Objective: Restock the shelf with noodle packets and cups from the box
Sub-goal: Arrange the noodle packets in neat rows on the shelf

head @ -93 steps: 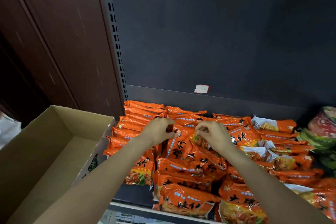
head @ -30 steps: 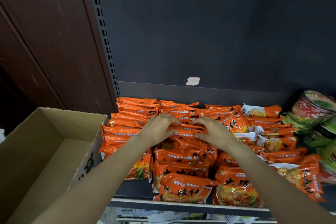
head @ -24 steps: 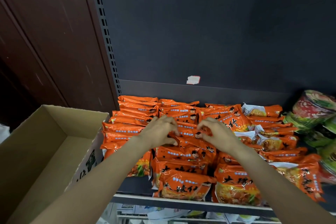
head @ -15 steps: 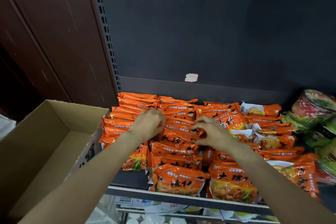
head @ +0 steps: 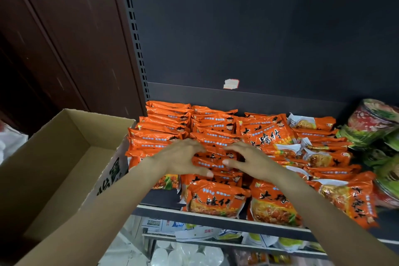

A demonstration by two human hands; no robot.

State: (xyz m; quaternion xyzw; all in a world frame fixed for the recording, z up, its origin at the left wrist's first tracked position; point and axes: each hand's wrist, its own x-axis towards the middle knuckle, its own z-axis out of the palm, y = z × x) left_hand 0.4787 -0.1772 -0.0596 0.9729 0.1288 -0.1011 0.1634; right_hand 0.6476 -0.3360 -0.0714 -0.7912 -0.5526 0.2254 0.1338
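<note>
Several rows of orange noodle packets (head: 218, 200) fill the dark shelf (head: 216, 219). My left hand (head: 180, 158) and my right hand (head: 248, 160) lie with fingers spread on the middle row of packets (head: 216, 163), one on each side, pressing on them. Neither hand holds a packet clear of the pile. Green and red noodle cups (head: 371, 123) lie stacked at the shelf's right end. The cardboard box (head: 49, 157) stands open at the left, and no packets show inside it.
A brown wooden panel (head: 64, 34) rises behind the box. The slotted shelf upright (head: 135, 34) and dark back panel (head: 259, 28) stand behind the packets. White packets and white round lids (head: 183, 255) sit on lower shelves below.
Both hands went from pinching and shifting middle-row packets to resting flat with fingers spread on that row. The packets under them now lie more level.
</note>
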